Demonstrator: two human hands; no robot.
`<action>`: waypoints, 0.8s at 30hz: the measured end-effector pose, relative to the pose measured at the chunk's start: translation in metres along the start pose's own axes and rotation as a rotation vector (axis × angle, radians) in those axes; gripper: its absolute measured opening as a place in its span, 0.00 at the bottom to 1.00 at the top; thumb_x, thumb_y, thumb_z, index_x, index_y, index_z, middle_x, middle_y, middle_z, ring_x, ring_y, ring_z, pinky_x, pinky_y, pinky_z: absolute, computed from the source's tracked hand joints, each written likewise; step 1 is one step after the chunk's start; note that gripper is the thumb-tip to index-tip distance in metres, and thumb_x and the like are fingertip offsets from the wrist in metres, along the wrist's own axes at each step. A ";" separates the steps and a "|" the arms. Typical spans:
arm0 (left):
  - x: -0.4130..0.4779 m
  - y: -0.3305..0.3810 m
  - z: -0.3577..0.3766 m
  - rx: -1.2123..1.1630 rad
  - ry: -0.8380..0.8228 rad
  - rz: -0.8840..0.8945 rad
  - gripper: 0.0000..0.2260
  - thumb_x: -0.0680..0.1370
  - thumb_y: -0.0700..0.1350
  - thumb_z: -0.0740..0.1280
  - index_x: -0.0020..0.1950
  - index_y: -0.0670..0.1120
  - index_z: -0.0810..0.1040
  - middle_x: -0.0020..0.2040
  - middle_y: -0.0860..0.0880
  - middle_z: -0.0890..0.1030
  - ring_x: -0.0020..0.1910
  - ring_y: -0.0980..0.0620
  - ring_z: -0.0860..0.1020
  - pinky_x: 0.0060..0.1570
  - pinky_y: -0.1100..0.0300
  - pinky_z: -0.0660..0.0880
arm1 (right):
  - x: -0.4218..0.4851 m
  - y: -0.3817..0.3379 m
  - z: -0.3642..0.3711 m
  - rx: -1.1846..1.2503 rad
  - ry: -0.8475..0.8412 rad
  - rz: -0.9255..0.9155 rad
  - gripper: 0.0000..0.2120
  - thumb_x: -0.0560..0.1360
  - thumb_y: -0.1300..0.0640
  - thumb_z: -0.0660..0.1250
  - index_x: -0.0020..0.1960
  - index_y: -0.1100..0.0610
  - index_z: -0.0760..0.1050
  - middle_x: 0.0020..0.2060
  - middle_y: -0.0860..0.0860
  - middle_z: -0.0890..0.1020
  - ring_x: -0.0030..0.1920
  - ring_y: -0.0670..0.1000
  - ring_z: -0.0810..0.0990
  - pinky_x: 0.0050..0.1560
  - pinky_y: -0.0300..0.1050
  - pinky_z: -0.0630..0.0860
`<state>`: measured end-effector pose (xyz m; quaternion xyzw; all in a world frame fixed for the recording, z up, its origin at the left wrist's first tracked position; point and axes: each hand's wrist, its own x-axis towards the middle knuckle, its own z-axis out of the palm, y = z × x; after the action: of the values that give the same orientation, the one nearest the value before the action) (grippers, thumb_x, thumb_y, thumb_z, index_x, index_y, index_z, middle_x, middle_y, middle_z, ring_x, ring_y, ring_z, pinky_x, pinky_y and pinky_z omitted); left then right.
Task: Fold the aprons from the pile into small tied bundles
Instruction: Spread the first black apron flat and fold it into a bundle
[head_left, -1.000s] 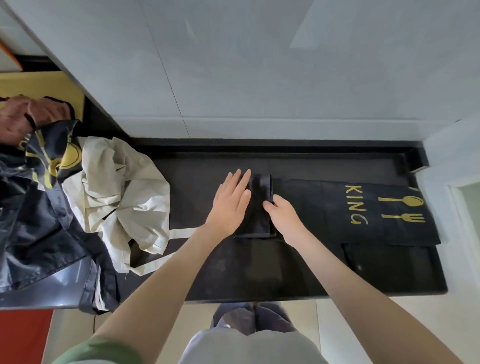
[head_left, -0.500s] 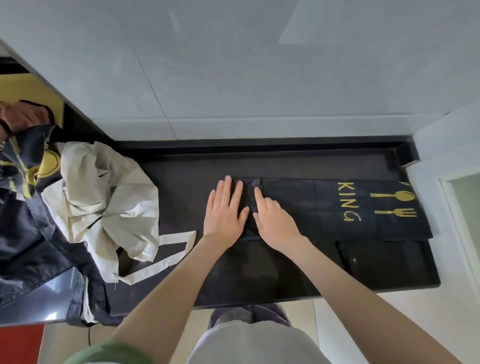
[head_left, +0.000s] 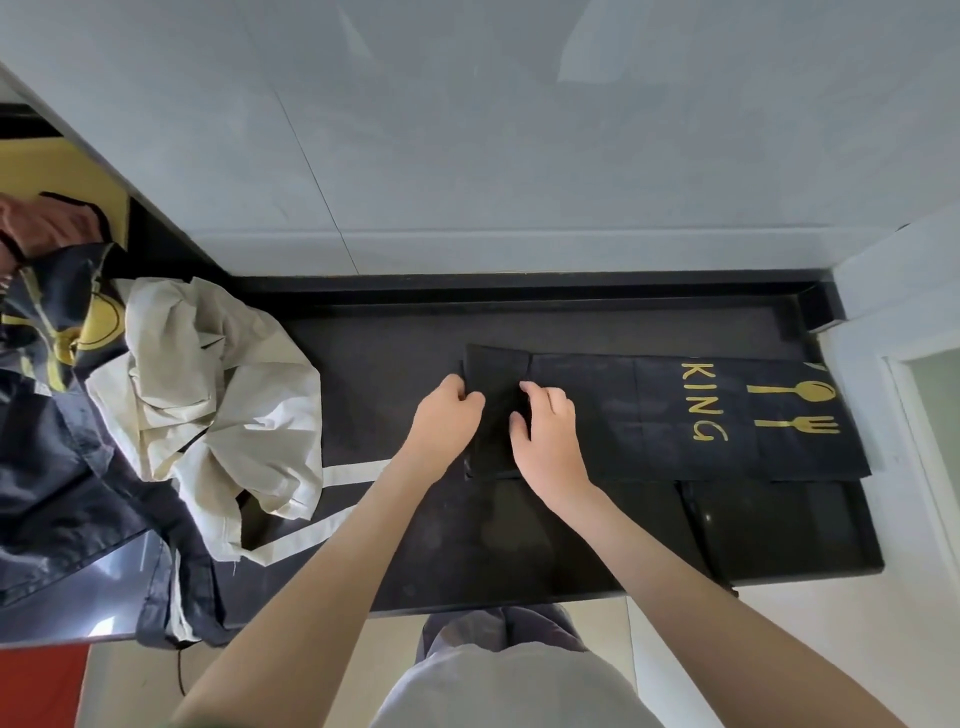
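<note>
A black apron with gold "KING" lettering and a spoon and fork print lies as a long folded strip across the black counter. Its left end is doubled over into a small flap. My left hand grips the left edge of that flap with curled fingers. My right hand holds the flap's right side, fingers bent over the fold. A pile of aprons sits at the left: a cream one on top, a dark navy one with yellow print beneath.
A grey tiled wall rises directly behind the counter. A white ledge borders the right end. The cream apron's strap trails across the counter near the front edge. Someone else's hand shows at the far left.
My hands went from lying flat on the folded left end to curling and gripping it at both sides. The fold at the left end is now thicker and sits a bit further right.
</note>
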<state>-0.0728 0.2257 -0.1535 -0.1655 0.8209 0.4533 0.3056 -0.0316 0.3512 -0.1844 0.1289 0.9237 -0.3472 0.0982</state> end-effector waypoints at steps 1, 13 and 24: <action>-0.003 0.004 -0.001 -0.019 -0.024 0.035 0.06 0.81 0.44 0.57 0.45 0.45 0.66 0.39 0.49 0.71 0.35 0.53 0.69 0.35 0.60 0.67 | 0.000 -0.004 -0.001 0.114 -0.032 0.069 0.19 0.82 0.55 0.58 0.72 0.55 0.66 0.66 0.50 0.68 0.67 0.49 0.66 0.62 0.35 0.60; -0.008 0.004 0.032 0.327 -0.065 0.441 0.22 0.83 0.39 0.55 0.77 0.43 0.56 0.79 0.45 0.53 0.75 0.47 0.59 0.74 0.57 0.58 | 0.008 -0.005 -0.024 0.883 -0.187 0.452 0.11 0.80 0.54 0.62 0.62 0.50 0.75 0.54 0.49 0.81 0.56 0.51 0.79 0.54 0.46 0.77; 0.015 -0.023 0.049 1.019 0.086 0.591 0.26 0.83 0.57 0.43 0.78 0.53 0.38 0.79 0.46 0.39 0.77 0.45 0.39 0.71 0.42 0.35 | 0.011 0.026 -0.023 -0.137 0.002 0.234 0.22 0.81 0.51 0.61 0.70 0.58 0.61 0.55 0.55 0.80 0.51 0.54 0.82 0.45 0.40 0.75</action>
<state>-0.0545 0.2546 -0.1973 0.2198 0.9580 0.0605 0.1738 -0.0363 0.3879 -0.1863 0.2290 0.9240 -0.2695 0.1456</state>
